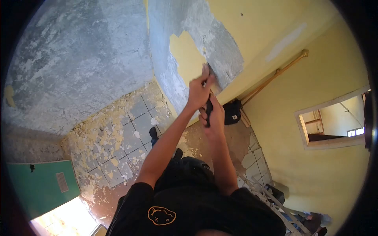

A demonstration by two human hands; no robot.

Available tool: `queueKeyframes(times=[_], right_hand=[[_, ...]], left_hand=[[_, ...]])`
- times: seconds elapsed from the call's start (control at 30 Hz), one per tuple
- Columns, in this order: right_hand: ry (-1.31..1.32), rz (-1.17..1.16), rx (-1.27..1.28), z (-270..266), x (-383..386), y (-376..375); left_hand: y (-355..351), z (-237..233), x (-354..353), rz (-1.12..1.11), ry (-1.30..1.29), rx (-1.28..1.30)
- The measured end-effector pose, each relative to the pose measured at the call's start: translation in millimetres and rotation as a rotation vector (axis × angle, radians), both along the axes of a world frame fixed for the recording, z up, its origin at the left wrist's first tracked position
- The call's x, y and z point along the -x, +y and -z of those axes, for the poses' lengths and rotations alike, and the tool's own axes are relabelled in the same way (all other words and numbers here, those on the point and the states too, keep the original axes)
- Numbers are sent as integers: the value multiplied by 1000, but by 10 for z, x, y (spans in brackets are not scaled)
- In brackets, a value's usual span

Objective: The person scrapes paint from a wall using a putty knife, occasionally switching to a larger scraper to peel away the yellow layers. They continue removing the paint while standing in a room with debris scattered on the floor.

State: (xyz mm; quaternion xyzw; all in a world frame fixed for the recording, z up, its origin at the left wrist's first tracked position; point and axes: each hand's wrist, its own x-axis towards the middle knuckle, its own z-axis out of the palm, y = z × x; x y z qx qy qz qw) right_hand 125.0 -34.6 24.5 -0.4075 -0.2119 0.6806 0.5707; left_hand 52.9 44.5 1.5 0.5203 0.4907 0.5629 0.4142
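Note:
My right hand (214, 117) is closed around the black handle of a scraper (209, 112). Farther up the tool, my left hand (200, 91) grips it close to the blade, its fingers slightly smeared by motion. The dark blade end lies against the wall (226, 65), at the right edge of a patch of yellow paint (185, 55). Bare grey plaster surrounds this patch, and more yellow paint covers the wall to the upper right. My fingers partly hide the blade.
Paint flakes litter the tiled floor (114, 147). A black bag (232, 111) and a long wooden pole (275, 74) are by the right corner. A ladder (281, 208) stands at the lower right, a framed mirror (332, 120) hangs right, and a green door (43, 185) is left.

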Motion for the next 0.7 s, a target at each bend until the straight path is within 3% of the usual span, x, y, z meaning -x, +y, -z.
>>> queueKeyframes(times=[0.03,0.1,0.17,0.2,0.23,0.3,0.33,0.37,0.47,0.5,0.6,0.7], right_hand=[[11,-3,28,10,17,24],[17,1,34,5,-16,-158],[43,-4,7,-49,-15,-190],[24,8,11,-34,-26,-123],[22,11,19,10,-13,-20],[84,-12,-3,51,52,228],[62,-15,15,33,92,205],[62,-17,17,-9,93,92],[71,20,8,-90,163,68],[50,30,3,-56,191,150],[39,33,9,33,170,111],[68,19,62,-142,80,-24]], left_hand=[[-77,-96,48,9,-3,11],[-147,-210,120,144,-26,272],[-93,168,-55,-122,173,-304],[33,192,-68,-167,140,-335],[69,127,-65,-205,103,-346],[112,-91,100,-33,28,38],[110,-106,156,-10,55,60],[75,-48,139,-12,56,62],[102,177,2,-170,137,-399],[166,139,48,-176,139,-400],[68,-41,139,9,-123,13],[-15,-12,56,-71,77,-164]])
